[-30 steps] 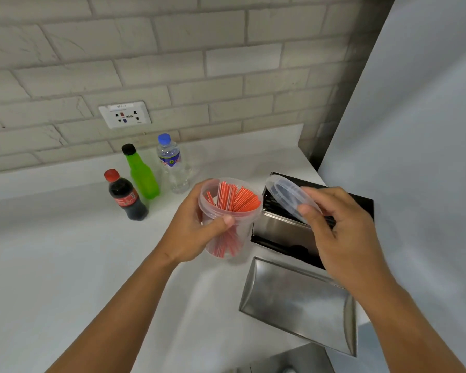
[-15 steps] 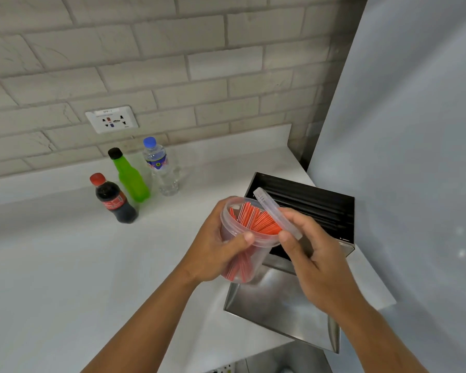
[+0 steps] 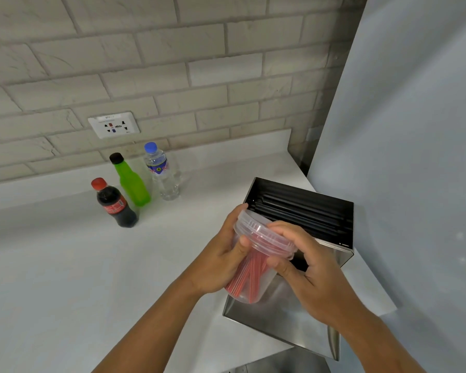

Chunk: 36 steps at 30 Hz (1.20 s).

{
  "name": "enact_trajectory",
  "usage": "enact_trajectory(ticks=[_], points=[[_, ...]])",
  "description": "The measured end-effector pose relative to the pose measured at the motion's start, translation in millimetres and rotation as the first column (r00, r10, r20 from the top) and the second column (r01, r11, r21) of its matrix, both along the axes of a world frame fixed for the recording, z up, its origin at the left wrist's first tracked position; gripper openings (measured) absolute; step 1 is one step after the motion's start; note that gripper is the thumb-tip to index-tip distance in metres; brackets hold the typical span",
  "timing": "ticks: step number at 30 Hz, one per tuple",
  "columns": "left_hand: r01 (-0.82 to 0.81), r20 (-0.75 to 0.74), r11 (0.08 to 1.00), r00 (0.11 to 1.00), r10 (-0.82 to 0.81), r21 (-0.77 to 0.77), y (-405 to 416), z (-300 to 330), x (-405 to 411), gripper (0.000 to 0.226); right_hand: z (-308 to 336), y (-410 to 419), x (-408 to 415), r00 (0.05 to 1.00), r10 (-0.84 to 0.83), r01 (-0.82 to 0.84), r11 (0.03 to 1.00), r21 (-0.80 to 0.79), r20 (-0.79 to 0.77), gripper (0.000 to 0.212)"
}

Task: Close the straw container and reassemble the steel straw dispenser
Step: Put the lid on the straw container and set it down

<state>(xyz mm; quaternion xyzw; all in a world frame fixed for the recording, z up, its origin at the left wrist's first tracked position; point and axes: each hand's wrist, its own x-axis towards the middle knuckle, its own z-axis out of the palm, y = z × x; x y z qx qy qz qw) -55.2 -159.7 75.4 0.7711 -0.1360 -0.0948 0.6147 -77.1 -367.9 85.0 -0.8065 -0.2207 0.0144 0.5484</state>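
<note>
Gripping the straw container (image 3: pixel 249 267) in my left hand (image 3: pixel 221 261), I am wrapping my fingers around its far side and laying my thumb across the front just under the rim, so the tub cannot turn or slip while the top goes on. My right hand (image 3: pixel 311 273) is curling over the clear lid (image 3: pixel 258 234), fingers bent down on its near edge and thumb hooking under the rim, because I am judging that this side needs a squeeze to seat. The lid is sitting on the mouth, but I cannot tell whether it is snapped home all the way round. I am holding the tub tilted, its top leaning away from me, so the red straws (image 3: pixel 246 274) are lying slanted against the wall instead of poking at the lid.

I am working just above the steel lid panel (image 3: pixel 277 319), which is lying flat on the white counter (image 3: pixel 65 265) in front of the dispenser body (image 3: pixel 342 255). The body is standing open, black straws (image 3: pixel 299 210) packed across its top; I am judging that the panel goes back on once the tub is shut.

Well apart to the left, a cola bottle (image 3: pixel 115 204), a green bottle (image 3: pixel 131 181) and a water bottle (image 3: pixel 163 172) are standing close together near the brick wall, clear of my hands.
</note>
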Motion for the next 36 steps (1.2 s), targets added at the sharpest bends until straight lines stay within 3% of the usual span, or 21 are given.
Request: enact_trajectory(ticks=[3,9,18,27,31,36], points=[[0.027,-0.029,1.000,0.999,-0.028,-0.013,0,6,-1,0.060,0,-2,1,0.999,-0.004,0.004,1.000,0.005,-0.032,0.044],[-0.013,0.033,1.000,0.999,0.013,-0.005,2,1,4,0.079,2,0,7,0.999,-0.025,0.026,0.999,0.020,-0.023,0.042],[-0.069,-0.010,0.994,0.998,0.069,-0.087,-1,8,10,0.069,-1,-4,14,0.998,-0.043,0.044,0.998,0.034,-0.045,0.054],[-0.129,-0.065,0.978,0.991,0.120,-0.165,-2,14,10,0.068,3,5,8,0.993,-0.093,0.111,0.957,0.268,-0.079,0.039],[-0.132,-0.055,0.978,0.991,0.125,-0.164,-1,15,12,0.078,6,9,8,0.989,-0.147,0.146,0.951,0.271,-0.018,0.039],[-0.161,-0.088,0.975,0.985,0.149,-0.151,1,13,12,0.074,5,10,9,0.975,-0.203,0.179,0.957,0.228,0.090,0.039]])
